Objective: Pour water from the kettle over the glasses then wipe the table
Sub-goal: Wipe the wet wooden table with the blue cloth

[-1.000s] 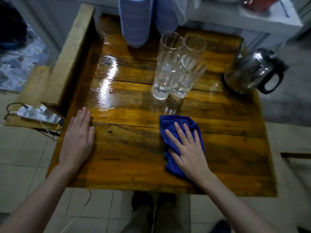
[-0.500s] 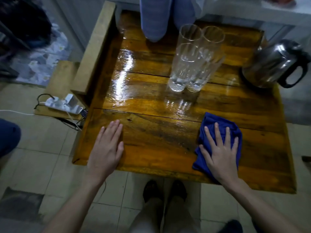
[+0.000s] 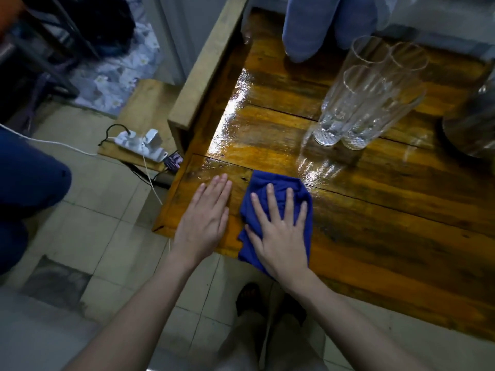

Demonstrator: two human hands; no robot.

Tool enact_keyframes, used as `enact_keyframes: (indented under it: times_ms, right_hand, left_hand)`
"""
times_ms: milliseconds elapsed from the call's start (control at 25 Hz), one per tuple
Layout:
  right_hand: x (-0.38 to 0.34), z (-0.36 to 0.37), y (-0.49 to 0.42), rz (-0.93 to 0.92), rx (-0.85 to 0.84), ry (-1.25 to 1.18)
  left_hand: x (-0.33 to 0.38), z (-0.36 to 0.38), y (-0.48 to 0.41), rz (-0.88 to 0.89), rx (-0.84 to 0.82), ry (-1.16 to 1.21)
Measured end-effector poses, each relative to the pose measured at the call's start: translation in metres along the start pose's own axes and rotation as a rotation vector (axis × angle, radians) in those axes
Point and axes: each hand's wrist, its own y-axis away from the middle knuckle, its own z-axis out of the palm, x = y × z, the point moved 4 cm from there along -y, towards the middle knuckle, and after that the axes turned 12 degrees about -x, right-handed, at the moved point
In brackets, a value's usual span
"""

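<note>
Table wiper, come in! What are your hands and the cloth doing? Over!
Right hand flat, pressing blue cloth on table, near-left corner. Left hand flat on wood beside it. Glasses stand farther back, apart from cloth; wet shine between.

Head view, down onto table (image 3: 375,236), seemingly close

Four clear glasses (image 3: 356,103) stand clustered on the wet table (image 3: 375,223); crumpled blue cloth (image 3: 263,178) at its near edge

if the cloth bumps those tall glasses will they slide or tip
Likely tip: the glasses are tall and narrow-based. The wet, glossy table may let them slide first. Clear glass, so probably fragile; bunched together, they could knock one another.
</note>
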Motion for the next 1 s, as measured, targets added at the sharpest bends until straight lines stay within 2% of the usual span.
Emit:
enact_keyframes:
  times_ms: [240,360,600,680,880,1000]
  right_hand:
    - [0.010,0.004,0.004,-0.082,0.012,-0.055]
    - [0.038,0.003,0.012,-0.098,0.021,-0.066]
    - [0.142,0.007,0.060,0.044,0.025,-0.067]
    - [0.183,0.009,0.083,0.093,0.011,-0.066]
    - [0.284,0.015,0.143,0.209,-0.006,-0.129]
    - [0.309,0.014,0.161,0.204,-0.027,-0.138]
  left_hand:
    - [0.009,-0.002,-0.002,0.026,-0.024,-0.015]
    - [0.045,-0.003,-0.011,0.117,-0.046,-0.013]
    - [0.140,0.012,-0.037,0.280,-0.090,-0.018]
    - [0.163,0.021,-0.041,0.284,-0.106,-0.039]
    - [0.174,0.032,-0.036,0.251,-0.100,-0.066]
    - [0.176,0.032,-0.034,0.246,-0.106,-0.080]
